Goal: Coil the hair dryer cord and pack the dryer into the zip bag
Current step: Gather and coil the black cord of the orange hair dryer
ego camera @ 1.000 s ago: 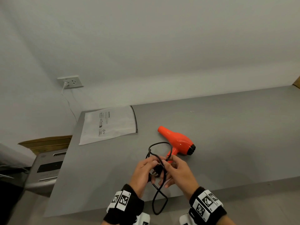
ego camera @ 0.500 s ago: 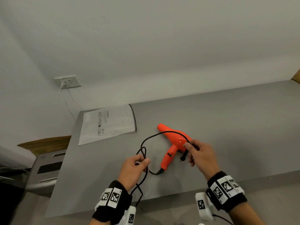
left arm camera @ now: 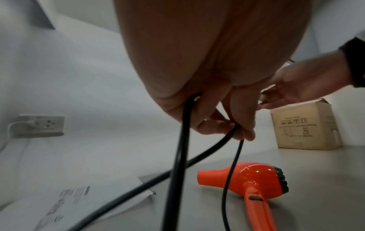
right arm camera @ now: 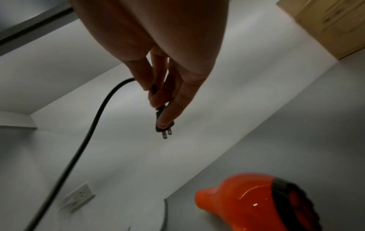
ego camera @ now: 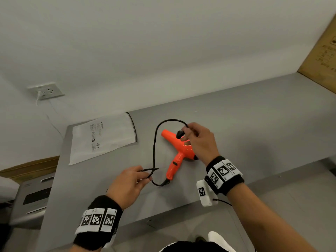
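A grey surface (ego camera: 254, 128) runs along a plain pale wall with a wall socket (ego camera: 46, 90) at the left and a cardboard box (left arm camera: 308, 125) at the far right end. On it lies the orange hair dryer (ego camera: 179, 151), nozzle pointing away and to the left, handle running back toward the person, so its long axis lies slantwise between the hands. The zip bag (ego camera: 103, 137) lies flat just left of the dryer, near but apart from it, its dark zip edge facing the dryer

The left hand (ego camera: 127, 184) pinches a gathered bend of the black cord (ego camera: 154, 142) in curled fingers, just left of the handle's end, where the cord leaves the dryer. From that pinch the cord rises in one open arc over the nozzle to the right hand (ego camera: 198, 140), which hangs above the dryer body and grips the plug (right arm camera: 164, 123) between thumb and fingers, prongs pointing down

The coil looks only begun: one slack loop spans the gap between the hands. The next turn likely means carrying the plug end back to the left hand, which is nearer the handle and the bag, so the loops stack there
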`<action>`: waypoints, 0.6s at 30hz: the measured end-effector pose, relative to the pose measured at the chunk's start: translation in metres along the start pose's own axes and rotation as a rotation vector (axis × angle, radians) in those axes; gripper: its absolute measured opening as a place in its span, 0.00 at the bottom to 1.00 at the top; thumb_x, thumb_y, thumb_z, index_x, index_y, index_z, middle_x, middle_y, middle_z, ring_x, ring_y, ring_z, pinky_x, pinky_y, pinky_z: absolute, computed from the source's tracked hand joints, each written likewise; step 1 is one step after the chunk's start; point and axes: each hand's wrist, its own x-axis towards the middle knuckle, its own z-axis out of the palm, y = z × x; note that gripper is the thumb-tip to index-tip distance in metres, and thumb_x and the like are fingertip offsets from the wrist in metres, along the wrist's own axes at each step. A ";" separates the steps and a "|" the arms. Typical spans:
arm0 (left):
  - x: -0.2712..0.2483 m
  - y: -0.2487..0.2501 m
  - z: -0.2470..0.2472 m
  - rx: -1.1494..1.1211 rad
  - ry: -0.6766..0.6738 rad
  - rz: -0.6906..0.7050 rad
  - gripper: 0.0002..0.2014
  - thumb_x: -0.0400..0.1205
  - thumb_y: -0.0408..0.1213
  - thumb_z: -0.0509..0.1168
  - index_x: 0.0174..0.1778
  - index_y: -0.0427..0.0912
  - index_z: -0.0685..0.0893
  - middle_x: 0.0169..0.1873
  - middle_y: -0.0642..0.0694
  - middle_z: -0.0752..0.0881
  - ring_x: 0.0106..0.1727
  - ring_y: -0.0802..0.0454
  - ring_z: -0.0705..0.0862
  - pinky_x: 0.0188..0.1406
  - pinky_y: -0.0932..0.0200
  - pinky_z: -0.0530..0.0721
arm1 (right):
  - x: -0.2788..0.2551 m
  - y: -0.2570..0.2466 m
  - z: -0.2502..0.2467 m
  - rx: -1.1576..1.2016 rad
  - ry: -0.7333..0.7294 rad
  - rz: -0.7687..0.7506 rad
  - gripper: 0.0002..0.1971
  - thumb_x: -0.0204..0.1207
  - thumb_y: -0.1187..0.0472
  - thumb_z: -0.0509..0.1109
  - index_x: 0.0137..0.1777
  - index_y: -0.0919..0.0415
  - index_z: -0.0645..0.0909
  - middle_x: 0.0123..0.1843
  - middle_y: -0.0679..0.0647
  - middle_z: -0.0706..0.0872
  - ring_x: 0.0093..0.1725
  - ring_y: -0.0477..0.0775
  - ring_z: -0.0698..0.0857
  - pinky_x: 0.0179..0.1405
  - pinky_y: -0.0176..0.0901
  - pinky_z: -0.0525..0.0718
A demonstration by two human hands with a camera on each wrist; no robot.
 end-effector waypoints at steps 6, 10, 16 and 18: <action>0.009 0.013 -0.009 0.026 -0.011 0.122 0.09 0.83 0.48 0.69 0.53 0.54 0.93 0.49 0.59 0.79 0.45 0.66 0.76 0.47 0.64 0.78 | -0.024 0.011 0.061 -0.079 -0.506 -0.015 0.09 0.86 0.63 0.63 0.51 0.63 0.85 0.38 0.54 0.88 0.41 0.52 0.87 0.45 0.52 0.87; 0.014 0.013 -0.015 -0.045 0.174 0.036 0.07 0.83 0.43 0.68 0.49 0.50 0.91 0.43 0.57 0.78 0.40 0.66 0.77 0.38 0.72 0.70 | -0.039 0.017 0.069 -0.035 -0.658 0.125 0.17 0.89 0.61 0.59 0.46 0.73 0.83 0.34 0.67 0.87 0.35 0.57 0.88 0.43 0.55 0.81; 0.018 -0.002 -0.014 -0.111 0.263 -0.129 0.10 0.88 0.42 0.63 0.54 0.46 0.90 0.49 0.51 0.81 0.48 0.54 0.81 0.50 0.60 0.78 | -0.044 0.038 0.069 -0.030 -0.712 0.194 0.23 0.82 0.47 0.69 0.42 0.71 0.85 0.30 0.58 0.84 0.34 0.58 0.84 0.48 0.58 0.84; 0.018 -0.004 -0.015 -0.157 0.333 -0.170 0.09 0.88 0.40 0.62 0.52 0.45 0.89 0.49 0.50 0.83 0.49 0.54 0.81 0.50 0.63 0.75 | -0.042 0.043 0.068 -0.140 -0.765 0.120 0.16 0.79 0.50 0.74 0.43 0.66 0.88 0.35 0.59 0.90 0.35 0.56 0.87 0.51 0.57 0.87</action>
